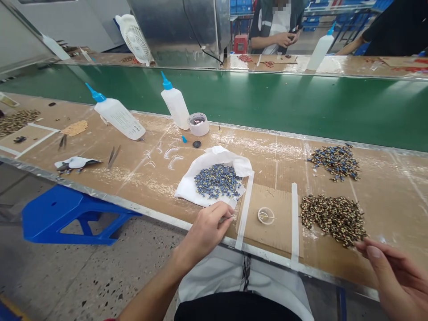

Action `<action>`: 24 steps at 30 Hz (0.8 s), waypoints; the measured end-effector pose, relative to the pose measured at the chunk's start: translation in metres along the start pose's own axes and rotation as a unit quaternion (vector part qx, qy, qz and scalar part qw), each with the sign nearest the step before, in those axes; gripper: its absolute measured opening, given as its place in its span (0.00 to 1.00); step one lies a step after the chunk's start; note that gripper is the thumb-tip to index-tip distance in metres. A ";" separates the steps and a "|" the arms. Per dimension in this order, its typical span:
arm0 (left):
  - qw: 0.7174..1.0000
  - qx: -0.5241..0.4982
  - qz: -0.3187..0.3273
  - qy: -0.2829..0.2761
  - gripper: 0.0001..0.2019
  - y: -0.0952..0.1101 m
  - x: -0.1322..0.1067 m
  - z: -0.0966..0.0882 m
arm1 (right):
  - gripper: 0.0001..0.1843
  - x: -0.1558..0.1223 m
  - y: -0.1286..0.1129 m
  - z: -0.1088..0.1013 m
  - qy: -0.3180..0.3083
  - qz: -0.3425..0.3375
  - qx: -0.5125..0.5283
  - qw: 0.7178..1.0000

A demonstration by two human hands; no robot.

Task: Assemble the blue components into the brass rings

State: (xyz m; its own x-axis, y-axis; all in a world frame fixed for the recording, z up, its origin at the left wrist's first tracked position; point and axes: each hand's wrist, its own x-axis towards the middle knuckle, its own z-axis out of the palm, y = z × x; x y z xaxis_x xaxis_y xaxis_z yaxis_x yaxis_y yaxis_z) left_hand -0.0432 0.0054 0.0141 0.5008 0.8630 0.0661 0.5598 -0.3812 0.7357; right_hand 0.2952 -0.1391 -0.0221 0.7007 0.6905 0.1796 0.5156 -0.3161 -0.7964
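My left hand [211, 225] is at the table's near edge, just in front of a white cloth or paper sheet [187, 185]. On that sheet lies a heap of small blue-and-yellow pieces [219, 180]. The thumb and forefinger are pinched together; whatever is between them is too small to make out. At the right, my right hand [391, 272] has its fingers stretched out and apart, fingertips at the edge of a pile of small dark brown-and-cream pieces [332, 220]. A small clear cup [265, 216] with a thin stick in it stands on a taped cardboard square [277, 236] between the hands.
Another pile of blue-and-yellow pieces [334, 162] lies farther back. White squeeze bottles [175, 107] and a tape roll [199, 124] stand left of centre, near tweezers [113, 157]. A green conveyor belt [250, 102] runs behind. A co-worker [276, 31] is across it.
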 end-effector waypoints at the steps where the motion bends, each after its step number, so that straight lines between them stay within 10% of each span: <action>1: 1.000 -0.016 -0.002 -0.001 0.07 0.000 0.000 0.002 | 0.11 -0.002 -0.009 0.005 -0.024 -0.003 0.018 1.000; 7: 0.998 -0.033 0.004 -0.056 0.03 0.004 0.005 0.015 | 0.11 -0.005 -0.049 0.039 -0.235 -0.149 0.040 0.960; 24: 0.982 -0.094 0.097 -0.132 0.05 0.004 0.013 0.026 | 0.06 -0.006 -0.095 0.089 -0.280 -0.219 0.083 0.931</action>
State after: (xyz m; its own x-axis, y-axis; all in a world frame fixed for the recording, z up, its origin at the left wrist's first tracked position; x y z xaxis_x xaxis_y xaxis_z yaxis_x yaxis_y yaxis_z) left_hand -0.0176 0.0062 0.0008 0.7530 0.6554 0.0581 0.3185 -0.4404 0.8394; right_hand 0.1986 -0.0552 0.0015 0.0500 0.9749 0.2172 0.5753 0.1496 -0.8042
